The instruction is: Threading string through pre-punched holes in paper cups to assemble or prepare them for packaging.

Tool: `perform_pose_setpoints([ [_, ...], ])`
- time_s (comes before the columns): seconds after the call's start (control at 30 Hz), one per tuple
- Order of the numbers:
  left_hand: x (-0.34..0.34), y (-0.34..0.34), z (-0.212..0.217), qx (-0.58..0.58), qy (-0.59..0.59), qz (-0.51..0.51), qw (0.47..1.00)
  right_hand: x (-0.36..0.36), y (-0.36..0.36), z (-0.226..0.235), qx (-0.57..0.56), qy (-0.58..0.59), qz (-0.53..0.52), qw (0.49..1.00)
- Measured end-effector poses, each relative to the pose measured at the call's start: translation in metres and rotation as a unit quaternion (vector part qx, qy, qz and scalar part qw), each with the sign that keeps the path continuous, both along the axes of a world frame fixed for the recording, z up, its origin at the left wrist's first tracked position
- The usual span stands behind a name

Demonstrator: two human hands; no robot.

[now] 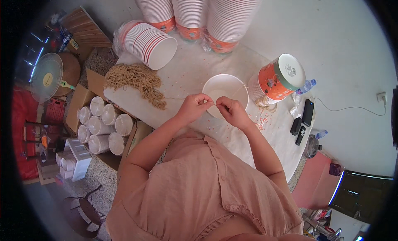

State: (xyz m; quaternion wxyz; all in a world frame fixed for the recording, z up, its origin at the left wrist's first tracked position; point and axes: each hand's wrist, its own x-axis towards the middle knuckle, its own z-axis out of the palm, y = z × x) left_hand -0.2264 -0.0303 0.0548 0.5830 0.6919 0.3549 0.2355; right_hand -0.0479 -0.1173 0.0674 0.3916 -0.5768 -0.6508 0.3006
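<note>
The bowl (pixel 225 92) is plain white, the string bundle (pixel 137 81) tan, the lying cup stack (pixel 149 44) white with red stripes, and the blouse (pixel 207 191) dusty pink.

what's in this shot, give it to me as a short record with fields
left hand: left hand pinches a thin string at the bowl's near rim
right hand: right hand pinches the same string beside it
bowl: white paper bowl upright, open, on the table
table: white table, small specks scattered on it
string bundle: tan bundle of strings left of the bowl
stacks: orange-and-white stack of bowls lying right of the bowl
floor box: cardboard box of bowl stacks, left
</note>
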Motion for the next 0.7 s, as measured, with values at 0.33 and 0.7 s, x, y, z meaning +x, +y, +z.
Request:
perform_pose_setpoints([
  [0.33, -0.004, 0.0, -0.016, 0.007, 0.016, -0.011, 1.0, 0.003, -0.009, -0.007, -0.026, 0.025, 0.045, 0.998],
  [0.7, -0.021, -0.004, -0.026, 0.036, -0.077, 0.081, 0.993, 0.009, -0.021, -0.008, -0.079, 0.092, -0.076, 0.99],
])
